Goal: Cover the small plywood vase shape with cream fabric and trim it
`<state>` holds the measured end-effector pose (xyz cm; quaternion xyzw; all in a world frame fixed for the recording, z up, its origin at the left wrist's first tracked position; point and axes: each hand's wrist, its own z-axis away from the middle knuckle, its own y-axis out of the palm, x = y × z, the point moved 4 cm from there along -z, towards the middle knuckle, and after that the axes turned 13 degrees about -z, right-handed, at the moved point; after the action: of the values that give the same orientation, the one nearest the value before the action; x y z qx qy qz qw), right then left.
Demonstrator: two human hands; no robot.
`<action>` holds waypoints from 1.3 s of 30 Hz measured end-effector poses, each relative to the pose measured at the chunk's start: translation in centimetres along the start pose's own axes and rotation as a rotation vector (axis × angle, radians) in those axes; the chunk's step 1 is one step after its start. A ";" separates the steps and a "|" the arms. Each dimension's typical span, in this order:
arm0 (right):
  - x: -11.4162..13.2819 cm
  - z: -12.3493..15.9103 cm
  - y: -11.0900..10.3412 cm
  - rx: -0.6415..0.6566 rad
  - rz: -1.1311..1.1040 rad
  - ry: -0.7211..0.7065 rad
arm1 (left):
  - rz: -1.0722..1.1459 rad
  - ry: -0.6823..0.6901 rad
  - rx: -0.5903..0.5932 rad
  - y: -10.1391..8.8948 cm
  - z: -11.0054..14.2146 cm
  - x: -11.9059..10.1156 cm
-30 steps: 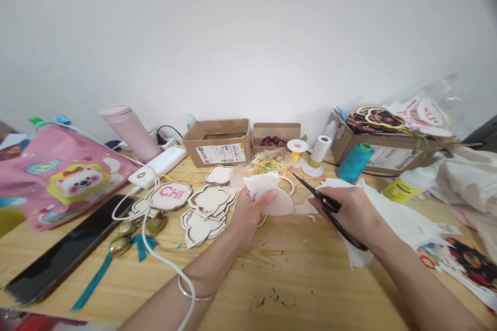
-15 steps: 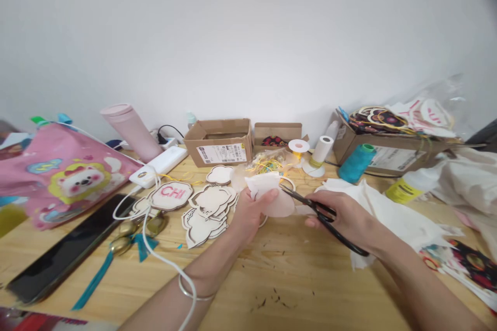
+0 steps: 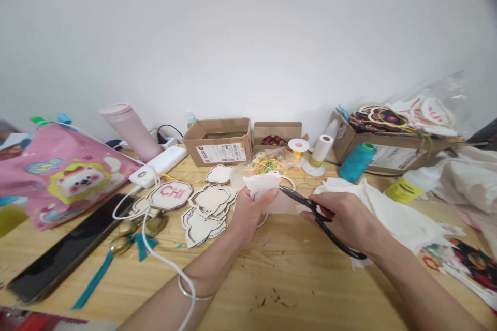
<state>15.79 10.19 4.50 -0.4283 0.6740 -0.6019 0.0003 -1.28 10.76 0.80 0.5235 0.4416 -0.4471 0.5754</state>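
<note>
My left hand (image 3: 248, 213) is closed on a round pale piece wrapped in white fabric (image 3: 265, 186), held above the wooden table (image 3: 272, 279) near its middle. My right hand (image 3: 344, 217) grips black scissors (image 3: 310, 206), fingers through the handles. The blades point left and their tips touch the fabric's right edge beside my left thumb. A stack of cloud-shaped wooden cutouts (image 3: 207, 209) lies just left of my left hand.
Cardboard boxes (image 3: 219, 140) stand at the back, another box of decorated pieces (image 3: 388, 137) at the right. A teal thread spool (image 3: 355, 162), white fabric (image 3: 392, 212), pink bag (image 3: 62, 176), pink tumbler (image 3: 128, 129), power bank (image 3: 159, 165) and black phone (image 3: 66, 251) surround the hands.
My right hand has moved left with the scissors, bringing the blade tips from open air right of the piece up to the fabric edge. My left hand has stayed put.
</note>
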 end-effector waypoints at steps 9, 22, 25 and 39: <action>0.0 0.0 0.1 0.004 0.049 0.011 | -0.011 -0.013 -0.007 -0.1 0.0 0.2; -0.9 0.0 -0.2 -0.108 0.006 0.015 | -0.009 -0.022 -0.013 -0.1 0.0 0.2; -1.4 -0.1 -0.2 -0.056 -0.085 0.040 | 0.021 -0.028 -0.003 0.0 0.1 0.1; -0.7 0.0 -0.2 0.084 -0.160 0.074 | 0.068 -0.036 0.038 0.2 0.1 0.0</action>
<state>16.32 10.57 4.29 -0.4579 0.6114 -0.6431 -0.0549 -1.10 10.71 0.85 0.5410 0.4044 -0.4451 0.5880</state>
